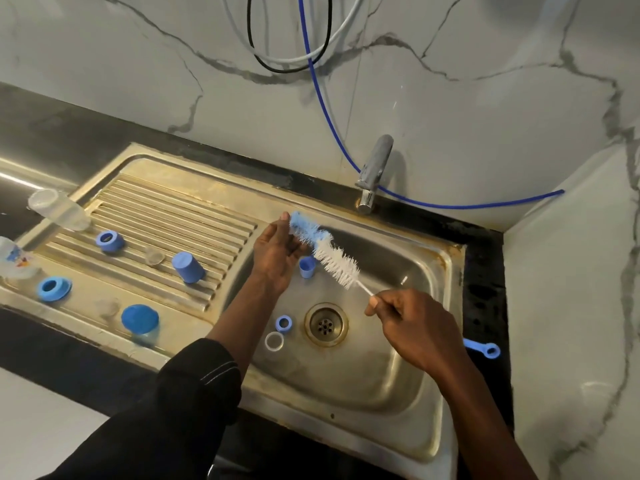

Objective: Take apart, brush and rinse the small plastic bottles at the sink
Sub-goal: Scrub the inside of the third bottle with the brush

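Over the sink (398, 258), our right hand (412, 327) pinches the brush (332, 258) by its wire stem. Our left hand (277, 254) curls loosely round the blue tip, probably to steady it. The bottles (59, 209) sit dismantled at the drainboard's (166, 209) left edge with the caps (188, 266) nearby, presumably awaiting brushing.

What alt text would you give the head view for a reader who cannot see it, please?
Over a steel sink, a person's right hand pinches the wire handle of a bottle brush while the left hand touches its blue tip. Blue caps and rings lie on the drainboard and in the basin.
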